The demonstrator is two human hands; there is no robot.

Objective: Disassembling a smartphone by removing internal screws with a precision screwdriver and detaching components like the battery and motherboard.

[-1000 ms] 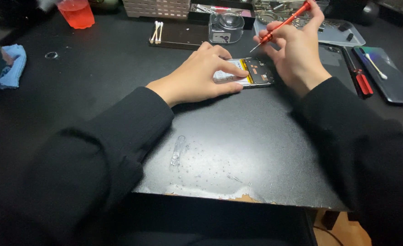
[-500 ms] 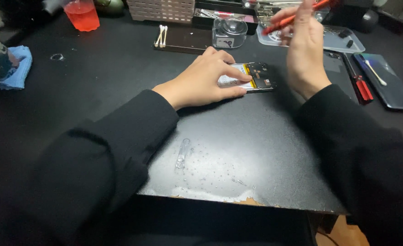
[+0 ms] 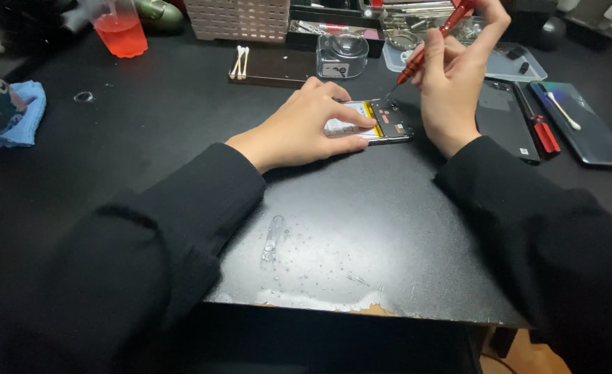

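Pinning the opened phone [image 3: 375, 122] flat under our left hand [image 3: 306, 125], we grip the red screwdriver [image 3: 427, 47] in our right hand [image 3: 451, 76] (tip slanting down-left, just above the phone's near end).

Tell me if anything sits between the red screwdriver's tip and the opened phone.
Nothing visible does. The right hand holds the red screwdriver with its tip just above the opened phone; the left hand presses the phone's other end.
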